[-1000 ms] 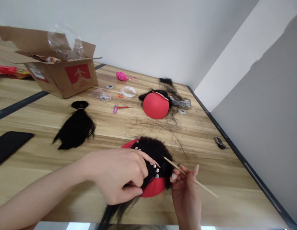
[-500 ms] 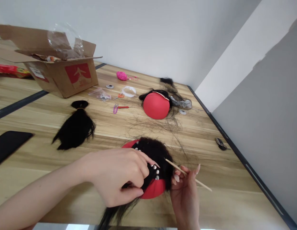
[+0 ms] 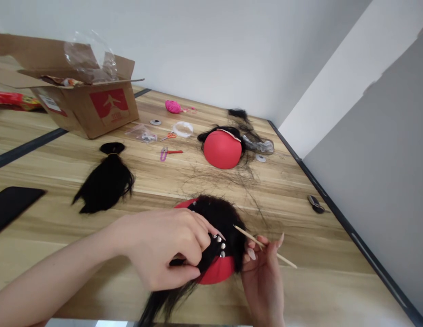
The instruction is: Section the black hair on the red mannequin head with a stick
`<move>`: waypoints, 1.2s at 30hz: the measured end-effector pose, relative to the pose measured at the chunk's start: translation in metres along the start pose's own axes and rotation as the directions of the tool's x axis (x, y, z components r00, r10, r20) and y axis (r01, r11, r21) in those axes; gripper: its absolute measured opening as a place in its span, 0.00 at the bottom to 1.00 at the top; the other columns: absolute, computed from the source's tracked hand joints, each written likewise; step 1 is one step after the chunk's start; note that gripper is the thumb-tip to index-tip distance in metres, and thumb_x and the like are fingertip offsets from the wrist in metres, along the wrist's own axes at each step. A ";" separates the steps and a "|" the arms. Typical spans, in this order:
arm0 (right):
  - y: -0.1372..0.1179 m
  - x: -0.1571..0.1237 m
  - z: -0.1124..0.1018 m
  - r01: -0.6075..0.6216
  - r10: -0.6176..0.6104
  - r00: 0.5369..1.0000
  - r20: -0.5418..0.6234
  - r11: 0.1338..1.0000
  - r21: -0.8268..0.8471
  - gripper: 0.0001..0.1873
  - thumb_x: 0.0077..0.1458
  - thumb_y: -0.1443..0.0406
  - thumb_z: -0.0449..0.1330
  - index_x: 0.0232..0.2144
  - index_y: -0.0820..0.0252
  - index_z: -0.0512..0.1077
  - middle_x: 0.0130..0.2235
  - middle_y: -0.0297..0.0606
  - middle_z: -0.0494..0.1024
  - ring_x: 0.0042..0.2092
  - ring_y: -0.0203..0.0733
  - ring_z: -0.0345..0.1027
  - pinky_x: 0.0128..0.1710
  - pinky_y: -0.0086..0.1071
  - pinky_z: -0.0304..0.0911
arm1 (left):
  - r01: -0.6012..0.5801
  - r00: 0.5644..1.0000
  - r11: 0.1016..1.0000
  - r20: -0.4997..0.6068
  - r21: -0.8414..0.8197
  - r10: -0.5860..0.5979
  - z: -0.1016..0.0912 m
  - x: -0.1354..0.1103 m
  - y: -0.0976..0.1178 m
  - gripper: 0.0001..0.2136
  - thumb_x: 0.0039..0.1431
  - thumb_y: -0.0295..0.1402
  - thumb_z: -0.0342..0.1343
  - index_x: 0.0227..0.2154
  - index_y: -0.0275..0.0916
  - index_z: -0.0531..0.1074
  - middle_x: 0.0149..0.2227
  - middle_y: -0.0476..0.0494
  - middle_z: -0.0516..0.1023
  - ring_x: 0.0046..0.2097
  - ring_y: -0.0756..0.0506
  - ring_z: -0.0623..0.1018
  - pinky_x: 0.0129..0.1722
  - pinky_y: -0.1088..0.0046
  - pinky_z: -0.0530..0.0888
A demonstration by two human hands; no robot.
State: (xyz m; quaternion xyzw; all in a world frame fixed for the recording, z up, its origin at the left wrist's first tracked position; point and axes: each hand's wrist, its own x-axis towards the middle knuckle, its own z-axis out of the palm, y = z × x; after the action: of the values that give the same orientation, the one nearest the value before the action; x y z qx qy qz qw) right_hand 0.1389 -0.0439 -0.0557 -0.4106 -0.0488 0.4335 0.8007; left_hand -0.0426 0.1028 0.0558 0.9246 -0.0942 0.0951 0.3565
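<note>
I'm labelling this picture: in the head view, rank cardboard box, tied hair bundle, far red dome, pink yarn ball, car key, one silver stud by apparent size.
Cardboard box
Tied hair bundle
Far red dome
Pink yarn ball and car key: too alike to rank; key lies nearer
Silver stud

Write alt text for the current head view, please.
The left hand rests on black hair with silver studs on a red form; the right hand holds a wooden stick. Beyond are a red dome and an open cardboard box.
</note>
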 end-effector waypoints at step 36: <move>0.002 0.006 -0.006 0.007 -0.003 0.999 -0.050 0.996 0.092 0.15 0.44 0.55 0.74 0.31 0.55 0.78 0.28 0.30 0.78 0.28 0.28 0.72 0.26 0.16 0.69 | 0.058 0.996 0.985 0.053 0.161 -0.067 -0.002 -0.001 -0.003 0.15 0.51 0.23 0.53 0.16 0.40 0.55 0.19 0.53 0.68 0.25 0.50 0.68 0.61 0.69 0.69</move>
State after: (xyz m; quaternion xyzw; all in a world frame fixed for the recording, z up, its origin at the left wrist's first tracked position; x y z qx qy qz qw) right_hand 0.1443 -0.0426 -0.0629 -0.3837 -0.0096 0.4229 0.8209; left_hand -0.0430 0.1067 0.0556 0.9550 -0.0675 0.0642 0.2817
